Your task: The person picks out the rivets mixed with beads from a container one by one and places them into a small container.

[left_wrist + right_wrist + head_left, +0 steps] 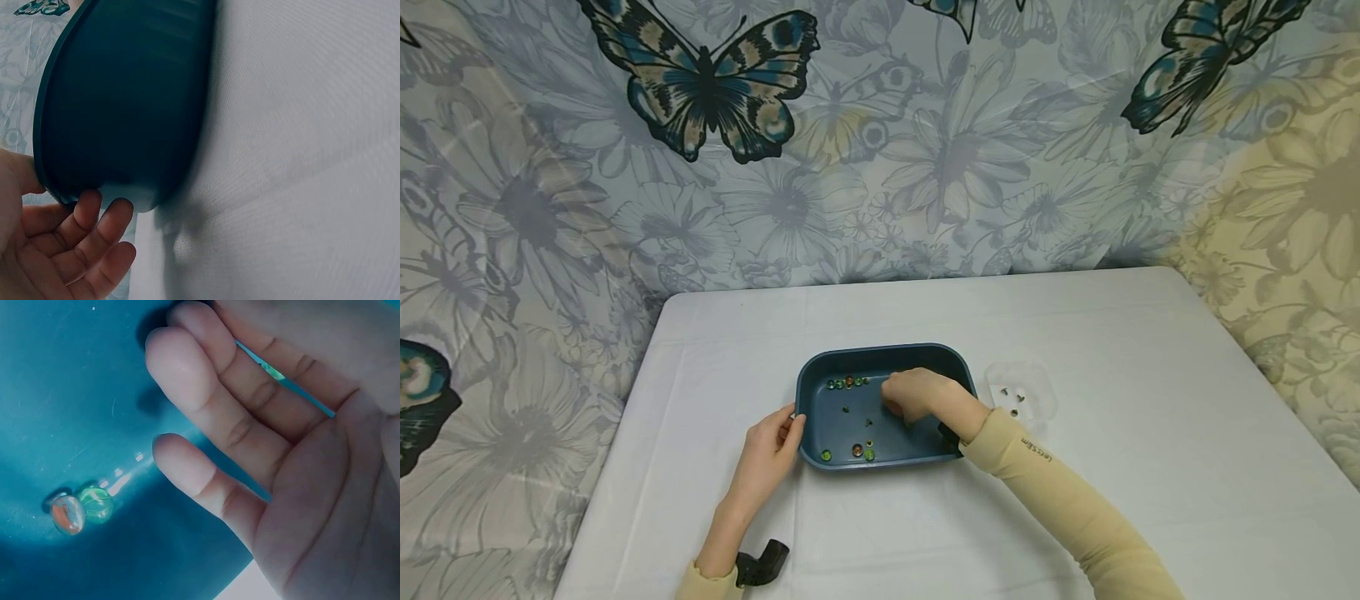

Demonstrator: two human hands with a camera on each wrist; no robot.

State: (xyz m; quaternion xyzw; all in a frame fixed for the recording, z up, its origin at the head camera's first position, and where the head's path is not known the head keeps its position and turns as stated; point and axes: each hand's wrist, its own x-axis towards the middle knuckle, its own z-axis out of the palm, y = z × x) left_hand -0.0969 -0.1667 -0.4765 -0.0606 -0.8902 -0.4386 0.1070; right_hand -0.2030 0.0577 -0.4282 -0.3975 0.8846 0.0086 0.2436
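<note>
A dark blue rectangular tray [880, 349] sits on the table. My left hand [773, 439] grips its left end, thumb at the rim and fingers against the outer wall. Inside the tray's right half, my right hand [925, 396] reaches down with bent fingers, fingertips close to the floor; I cannot tell whether they pinch anything. Several glass marbles [849, 381] line up at the back left. Toward the front lie a green marble [826, 456] and a brown marble [857, 450] beside another green one. Small metallic pieces [868, 422] are scattered between. An orange-and-clear marble [67, 515] shows in the right wrist view.
Right of the tray, partly behind my right wrist, lies a clear plastic container [1040, 393] with a few small metallic pieces [1021, 398]. White cloth [1150, 417] covers the table. Butterfly-patterned fabric [925, 208] hangs behind it and at the sides.
</note>
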